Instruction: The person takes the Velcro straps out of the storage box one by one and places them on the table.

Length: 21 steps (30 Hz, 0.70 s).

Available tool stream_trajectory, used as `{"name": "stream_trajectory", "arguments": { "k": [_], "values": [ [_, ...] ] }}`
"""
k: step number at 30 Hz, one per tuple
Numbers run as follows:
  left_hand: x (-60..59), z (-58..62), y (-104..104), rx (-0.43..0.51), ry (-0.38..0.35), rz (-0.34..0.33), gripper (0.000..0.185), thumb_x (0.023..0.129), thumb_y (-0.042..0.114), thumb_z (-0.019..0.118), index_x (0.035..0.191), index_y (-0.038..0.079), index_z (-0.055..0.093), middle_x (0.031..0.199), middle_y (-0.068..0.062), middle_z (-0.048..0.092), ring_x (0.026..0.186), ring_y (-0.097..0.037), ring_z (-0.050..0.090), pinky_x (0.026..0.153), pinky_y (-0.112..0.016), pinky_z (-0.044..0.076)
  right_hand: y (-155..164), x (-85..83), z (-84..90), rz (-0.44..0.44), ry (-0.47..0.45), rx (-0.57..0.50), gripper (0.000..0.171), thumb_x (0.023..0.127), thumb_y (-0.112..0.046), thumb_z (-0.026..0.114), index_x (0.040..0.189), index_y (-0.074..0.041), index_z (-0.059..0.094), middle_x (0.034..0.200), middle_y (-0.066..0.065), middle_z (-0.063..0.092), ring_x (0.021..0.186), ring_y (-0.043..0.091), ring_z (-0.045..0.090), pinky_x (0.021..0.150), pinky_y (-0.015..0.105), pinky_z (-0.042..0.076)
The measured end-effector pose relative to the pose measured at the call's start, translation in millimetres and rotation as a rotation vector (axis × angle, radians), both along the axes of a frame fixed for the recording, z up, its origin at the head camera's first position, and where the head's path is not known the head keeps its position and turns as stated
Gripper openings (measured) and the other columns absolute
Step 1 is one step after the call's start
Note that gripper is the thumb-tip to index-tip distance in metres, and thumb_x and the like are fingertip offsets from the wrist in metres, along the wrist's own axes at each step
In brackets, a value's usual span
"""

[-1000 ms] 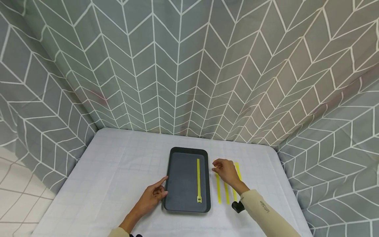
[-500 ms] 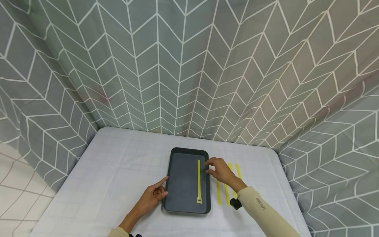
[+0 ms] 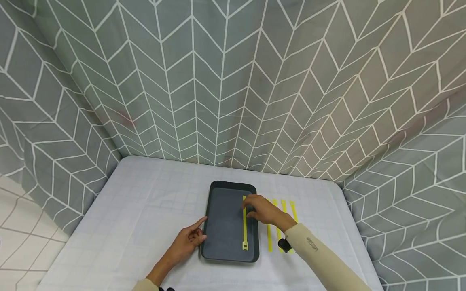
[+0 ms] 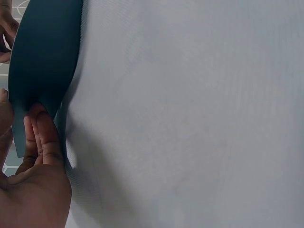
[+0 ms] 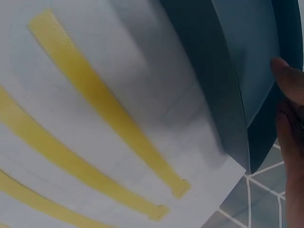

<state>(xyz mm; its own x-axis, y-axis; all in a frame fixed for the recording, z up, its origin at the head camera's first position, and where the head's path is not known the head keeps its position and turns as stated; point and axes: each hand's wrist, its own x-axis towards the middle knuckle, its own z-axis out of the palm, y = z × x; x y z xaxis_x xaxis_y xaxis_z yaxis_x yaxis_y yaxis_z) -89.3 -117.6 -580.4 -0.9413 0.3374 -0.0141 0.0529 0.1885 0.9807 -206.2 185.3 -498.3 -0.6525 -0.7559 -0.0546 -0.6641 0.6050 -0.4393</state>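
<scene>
A dark grey rectangular tray [image 3: 223, 230] lies on the table, with a yellow hook-and-loop cable tie [image 3: 245, 232] lengthwise inside it near its right wall. At the tray's left side, my left hand [image 3: 185, 244] holds the rim; in the left wrist view its fingertips press the outer wall, and the thumb is by the rim. My right hand [image 3: 263, 209] is over the tray's right wall, fingers bent down around the upper part of the tie with thumb and index apart. Whether they touch the tie cannot be seen.
Several more yellow ties [image 3: 269, 238] lie side by side on the white-covered table [image 3: 156, 202], right of the tray, partly beneath the right forearm. Grey patterned curtains [image 3: 233, 101] hang behind and at both sides of the table.
From beside the tray, above the loose ties, my right hand has moved left across the right wall to the tie inside. The left hand and the tray have stayed put.
</scene>
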Motion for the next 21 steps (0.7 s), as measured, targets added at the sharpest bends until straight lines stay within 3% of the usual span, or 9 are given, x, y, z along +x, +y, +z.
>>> {"name": "stream_trajectory", "arguments": {
  "k": [10,21],
  "values": [
    [1.1,1.9,-0.8,0.018,-0.028,0.007,0.063,0.097,0.007,0.064,0.153,-0.002,0.036,0.088,-0.010,0.057,0.065,-0.002,0.046,0.062,-0.020,0.044,-12.6,-3.3,-7.3,0.161,-0.068,0.101,0.020,0.083,-0.001,0.079,0.099,-0.010,0.072,0.104,-0.001,0.066,0.102,0.016,0.061,0.093,0.032,0.050],
    [1.7,2.6,0.4,0.008,-0.043,0.013,0.063,0.098,0.008,0.063,0.154,-0.001,0.036,0.089,-0.009,0.056,0.066,-0.001,0.047,0.064,-0.020,0.044,-21.8,0.1,-18.8,0.238,0.006,0.280,0.024,0.079,-0.002,0.083,0.097,-0.017,0.074,0.108,-0.005,0.067,0.108,0.011,0.059,0.092,0.024,0.050]
  ]
}}
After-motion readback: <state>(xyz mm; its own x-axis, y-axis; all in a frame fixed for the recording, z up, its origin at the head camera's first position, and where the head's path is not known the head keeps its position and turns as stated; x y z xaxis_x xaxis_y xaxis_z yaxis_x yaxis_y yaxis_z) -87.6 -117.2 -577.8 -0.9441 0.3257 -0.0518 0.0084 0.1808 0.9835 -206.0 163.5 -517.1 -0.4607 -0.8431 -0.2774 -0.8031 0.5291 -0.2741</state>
